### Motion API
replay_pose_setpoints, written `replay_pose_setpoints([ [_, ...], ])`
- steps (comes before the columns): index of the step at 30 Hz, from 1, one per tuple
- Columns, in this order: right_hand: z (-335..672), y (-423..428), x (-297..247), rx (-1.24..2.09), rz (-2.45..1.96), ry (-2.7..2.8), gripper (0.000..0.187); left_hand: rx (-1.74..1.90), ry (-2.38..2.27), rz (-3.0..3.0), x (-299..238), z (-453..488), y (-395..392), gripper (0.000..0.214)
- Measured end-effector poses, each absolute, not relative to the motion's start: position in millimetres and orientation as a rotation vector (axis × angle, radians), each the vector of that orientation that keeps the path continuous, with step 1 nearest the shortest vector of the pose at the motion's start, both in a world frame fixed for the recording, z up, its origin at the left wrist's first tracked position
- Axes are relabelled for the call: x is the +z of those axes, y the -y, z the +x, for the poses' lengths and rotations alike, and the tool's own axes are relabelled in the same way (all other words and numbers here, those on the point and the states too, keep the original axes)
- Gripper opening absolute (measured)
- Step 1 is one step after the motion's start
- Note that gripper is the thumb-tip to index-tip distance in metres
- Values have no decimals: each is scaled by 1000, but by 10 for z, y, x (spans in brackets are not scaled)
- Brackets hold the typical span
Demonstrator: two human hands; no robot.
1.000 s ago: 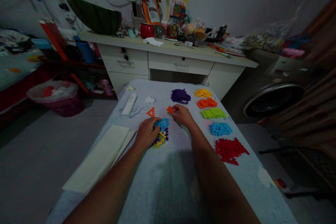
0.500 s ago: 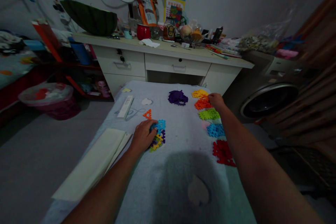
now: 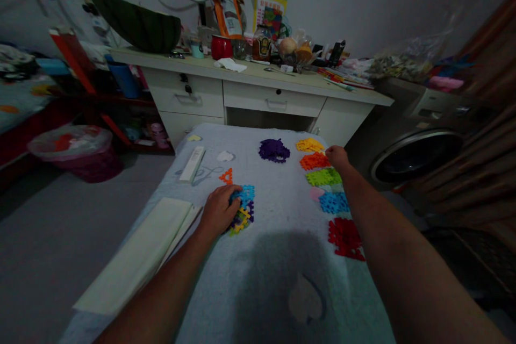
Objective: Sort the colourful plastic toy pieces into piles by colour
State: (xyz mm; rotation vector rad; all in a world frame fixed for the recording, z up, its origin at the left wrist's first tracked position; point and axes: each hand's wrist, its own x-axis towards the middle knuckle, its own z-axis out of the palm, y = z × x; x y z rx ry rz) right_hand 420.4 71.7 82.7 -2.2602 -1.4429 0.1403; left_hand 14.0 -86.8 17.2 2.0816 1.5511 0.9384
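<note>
On the left of the cloth-covered table my left hand (image 3: pixel 220 207) grips a joined patch of plastic interlocking pieces (image 3: pixel 247 193), blue at the top, with purple, yellow and green below. Its fingers hide the patch's left side. Just above lies an orange triangular piece (image 3: pixel 227 176). At the right, my right hand (image 3: pixel 337 157) has its fingertips pinched together beside the orange pieces (image 3: pixel 314 160); whatever they hold is too small to make out. Yellow pieces (image 3: pixel 309 144) lie behind, while green (image 3: pixel 323 176), blue (image 3: pixel 334 202) and red pieces (image 3: pixel 345 238) form piles nearer me.
Purple pieces (image 3: pixel 274 150) are heaped at the table's far middle. A white narrow box (image 3: pixel 192 164) and folded pale sheets (image 3: pixel 137 255) lie along the left. Beyond stands a cluttered white desk (image 3: pixel 258 76), with a washing machine (image 3: pixel 415 134) to its right and a lined bin (image 3: pixel 76 156) on the floor.
My right hand has drawn slightly right, off the orange pile to its edge. My left hand stays on the joined patch.
</note>
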Motion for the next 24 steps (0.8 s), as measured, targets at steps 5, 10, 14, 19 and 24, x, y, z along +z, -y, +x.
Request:
replay_pose_setpoints([
  [5,4012,-628,947,3,-2204,1525,25,999,-1547,2023,160,139,852,33],
  [10,3313,-449,943,54,-1836,1827,24,1195,-1537,1897,143,128,840,29],
  [14,2546,-239,765,422,-1486,2229,19,1341,-1541,1750,128,114,836,30],
  [19,1737,-103,546,515,-1255,2482,25,1541,-1618,1436,60,89,792,48],
  [24,1300,-147,397,462,-1220,2587,37,1638,-1594,1231,-31,67,731,53],
])
